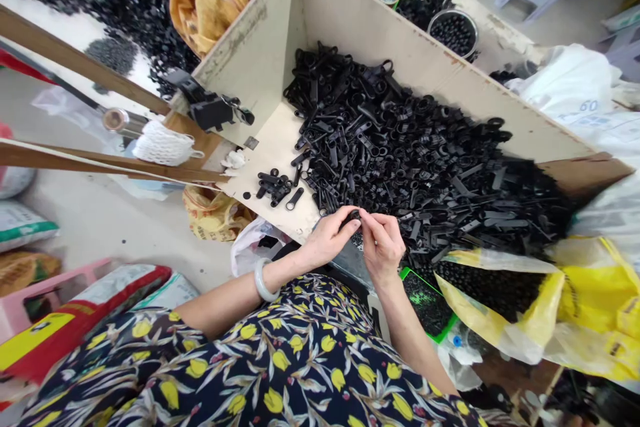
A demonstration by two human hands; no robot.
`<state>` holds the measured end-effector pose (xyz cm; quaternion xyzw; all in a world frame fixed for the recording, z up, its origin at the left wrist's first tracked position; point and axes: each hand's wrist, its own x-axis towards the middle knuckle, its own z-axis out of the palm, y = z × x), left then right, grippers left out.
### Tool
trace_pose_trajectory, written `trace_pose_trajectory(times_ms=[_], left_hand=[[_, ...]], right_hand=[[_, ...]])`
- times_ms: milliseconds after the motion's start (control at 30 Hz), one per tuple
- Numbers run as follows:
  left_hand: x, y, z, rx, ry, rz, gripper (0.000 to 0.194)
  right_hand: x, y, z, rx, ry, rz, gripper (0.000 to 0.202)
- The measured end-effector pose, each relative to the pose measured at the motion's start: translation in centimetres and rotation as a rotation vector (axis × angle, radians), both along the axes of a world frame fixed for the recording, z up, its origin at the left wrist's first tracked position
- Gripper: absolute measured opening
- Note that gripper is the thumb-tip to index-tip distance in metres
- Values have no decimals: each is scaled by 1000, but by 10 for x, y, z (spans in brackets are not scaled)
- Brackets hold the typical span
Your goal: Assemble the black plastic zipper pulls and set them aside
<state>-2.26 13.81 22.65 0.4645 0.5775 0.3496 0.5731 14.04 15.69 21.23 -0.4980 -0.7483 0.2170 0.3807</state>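
Observation:
My left hand pinches a small black plastic part between thumb and fingers, just above the near edge of the work table. Close against it, my right hand has its thumb and fingertips pressed together at the same part; whether a smaller piece sits between them is too small to tell. Beyond both hands lies a large heap of black plastic parts with ring-shaped ends. A small group of similar black pieces rests to the left on the pale tabletop. Below the hands, a grey container is partly covered.
Pale boards wall the table at the back and left. A black clamp-like device is fixed at the left edge. A green tray and an open yellow bag of black parts stand at right. Behind the board is a round bowl.

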Motion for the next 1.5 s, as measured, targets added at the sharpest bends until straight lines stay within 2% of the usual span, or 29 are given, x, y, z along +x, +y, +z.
trace_pose_trajectory(times_ms=[133, 267, 367, 467, 533, 567, 633, 700, 767, 900, 1000, 1067, 1100, 1200, 1267, 1300, 1400, 1500], left_hand=[[-4, -11, -1, -7, 46, -62, 35], [-11, -23, -1, 5, 32, -92, 36], [-16, -29, -6, 34, -27, -87, 36], [-32, -30, -30, 55, -43, 28, 35], [-56, -29, -55, 58, 115, 192, 31], [-72, -27, -69, 49, 257, 291, 31], [-107, -23, -94, 10, 570, 341, 30], [-138, -17, -114, -17, 714, 372, 30], [-158, -11, -129, -44, 783, 421, 32], [-171, -7, -145, -153, 994, 387, 45], [-160, -13, -141, -122, 1064, 407, 56], [-138, -15, -134, -50, 892, 473, 49], [-122, -14, -130, -47, 693, 494, 43], [-63, -3, -119, -190, -44, 495, 35], [-29, 9, -116, -297, -316, 504, 38], [-18, 15, -115, -336, -377, 516, 38], [-11, 32, -113, -442, -491, 516, 36], [-28, 40, -108, -515, -535, 477, 33]], right_hand=[[2, -12, -3, -100, 46, 33, 31], [-3, -27, -6, -337, 168, 23, 29], [-14, -33, -19, -474, 333, -12, 46], [-27, -23, -46, -663, 443, 66, 52], [-35, -4, -71, -747, 385, 95, 51], [-39, 7, -84, -735, 303, 62, 52], [-48, 31, -109, -657, 47, -36, 56], [-58, 51, -128, -646, -191, -50, 54], [-68, 62, -141, -669, -307, -34, 44], [-72, 70, -150, -691, -340, -61, 28], [-59, 68, -146, -703, -316, -95, 31], [-47, 60, -136, -715, -276, -109, 38], [-43, 53, -129, -716, -253, -111, 42], [-36, 26, -103, -681, -205, -100, 46], [-34, 11, -87, -624, -183, -18, 42], [-32, 8, -81, -599, -173, 37, 39], [-17, 21, -75, -569, -150, 119, 38], [4, 67, -85, -563, -162, -61, 44]])
